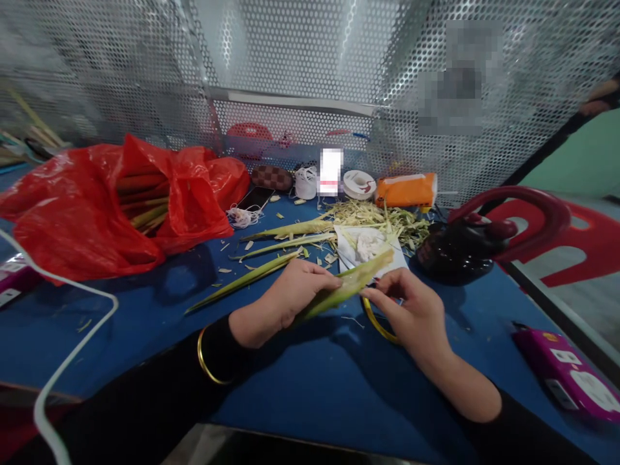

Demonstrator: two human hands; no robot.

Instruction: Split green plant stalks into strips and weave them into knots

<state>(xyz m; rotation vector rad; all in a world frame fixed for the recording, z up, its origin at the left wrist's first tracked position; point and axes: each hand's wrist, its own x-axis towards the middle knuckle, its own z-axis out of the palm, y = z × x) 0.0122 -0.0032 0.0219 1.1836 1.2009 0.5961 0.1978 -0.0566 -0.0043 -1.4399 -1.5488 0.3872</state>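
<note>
My left hand point(303, 290) is closed around a long green plant stalk point(356, 284), split along its length so a pale inside shows. Its far end points up and right over a white paper sheet point(346, 248). My right hand point(411, 303) pinches close to the stalk's near edge. From its fingers a curved yellow-handled tool point(378, 321) hangs down, its working end mostly hidden. On the paper lies a small heap of white fluffy matter point(371, 245). More green stalks point(242, 281) rest on the blue table beyond my left hand.
At left is a red plastic bag point(87, 206) of stalks. Peelings point(387, 219), a white spool point(359, 185) and an orange packet point(407, 190) lie behind. A dark pot point(455, 255) stands right, near a purple power strip point(564, 371). A white cable point(82, 336) crosses the left side.
</note>
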